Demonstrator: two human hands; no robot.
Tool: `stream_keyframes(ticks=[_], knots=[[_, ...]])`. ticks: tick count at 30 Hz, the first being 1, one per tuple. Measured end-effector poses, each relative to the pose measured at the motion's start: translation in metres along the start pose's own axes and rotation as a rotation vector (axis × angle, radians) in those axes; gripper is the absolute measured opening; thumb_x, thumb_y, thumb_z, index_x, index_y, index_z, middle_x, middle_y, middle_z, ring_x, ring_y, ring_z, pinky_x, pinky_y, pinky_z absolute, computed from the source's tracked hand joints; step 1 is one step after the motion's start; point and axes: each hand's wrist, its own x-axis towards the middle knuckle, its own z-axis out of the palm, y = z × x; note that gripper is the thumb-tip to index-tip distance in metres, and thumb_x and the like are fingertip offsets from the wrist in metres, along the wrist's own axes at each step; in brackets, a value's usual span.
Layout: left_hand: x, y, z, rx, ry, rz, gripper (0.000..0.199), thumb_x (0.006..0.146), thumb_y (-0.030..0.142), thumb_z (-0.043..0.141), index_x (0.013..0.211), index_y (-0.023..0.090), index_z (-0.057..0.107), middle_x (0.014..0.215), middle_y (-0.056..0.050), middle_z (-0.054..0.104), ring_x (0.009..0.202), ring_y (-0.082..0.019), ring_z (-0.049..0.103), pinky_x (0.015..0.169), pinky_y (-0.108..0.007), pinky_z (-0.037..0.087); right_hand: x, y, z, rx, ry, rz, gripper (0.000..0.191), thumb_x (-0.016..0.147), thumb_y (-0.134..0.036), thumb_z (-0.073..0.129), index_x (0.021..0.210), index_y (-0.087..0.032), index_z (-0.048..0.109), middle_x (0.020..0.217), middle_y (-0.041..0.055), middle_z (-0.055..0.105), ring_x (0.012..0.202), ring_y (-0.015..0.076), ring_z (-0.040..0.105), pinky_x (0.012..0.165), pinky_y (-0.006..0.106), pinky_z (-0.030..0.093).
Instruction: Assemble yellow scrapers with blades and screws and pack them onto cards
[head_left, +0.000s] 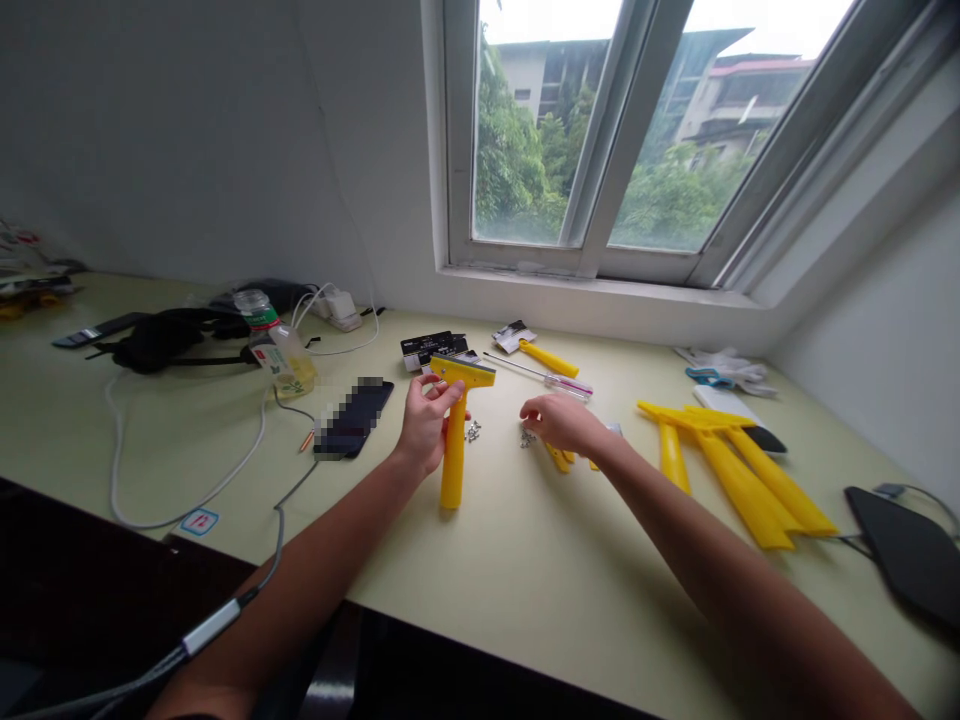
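Observation:
My left hand (424,420) is closed around a yellow scraper (453,465), gripping it just below its wide head. The scraper's handle points toward me, and a dark strip runs along the head's far edge. Beside it lies a small pile of screws (473,432). My right hand (562,420) is lowered over a second pile of screws (526,439), its fingers bent and drawn together at the tips. Whatever those fingertips hold is too small to make out. Small yellow parts (558,458) lie partly hidden under that hand. Beyond it rests a screwdriver (568,385) with a clear handle.
Several yellow scraper handles (727,470) are heaped on the right, near white gloves (739,370) and a dark tablet-like device (904,550). Black packets (431,347) and another yellow handle (550,359) lie at the back. Leftward are a phone (352,425), a bottle (281,355) and cables.

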Motion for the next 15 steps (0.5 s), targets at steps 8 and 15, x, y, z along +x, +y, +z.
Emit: stream_keyframes(ticks=[8, 15], knots=[[-0.0024, -0.0027, 0.0, 0.025, -0.109, -0.007, 0.031, 0.071, 0.026, 0.076, 0.093, 0.017, 0.056, 0.082, 0.002, 0.053, 0.06, -0.007, 0.051, 0.051, -0.023, 0.052, 0.0007, 0.005, 0.0042, 0.02, -0.029, -0.046, 0.018, 0.085, -0.025, 0.055, 0.088, -0.023, 0.073, 0.095, 0.0038, 0.071, 0.084, 0.0175, 0.062, 0.073, 0.026, 0.044], [-0.0023, -0.0057, 0.0005, 0.05, -0.141, 0.013, 0.032, 0.071, 0.025, 0.076, 0.094, 0.018, 0.055, 0.079, 0.003, 0.055, 0.053, -0.006, 0.051, 0.048, -0.023, 0.051, 0.003, 0.0091, 0.0087, 0.011, -0.067, -0.064, 0.015, 0.085, -0.02, 0.053, 0.083, -0.021, 0.069, 0.091, 0.0048, 0.07, 0.085, 0.0179, 0.061, 0.073, 0.026, 0.042]])
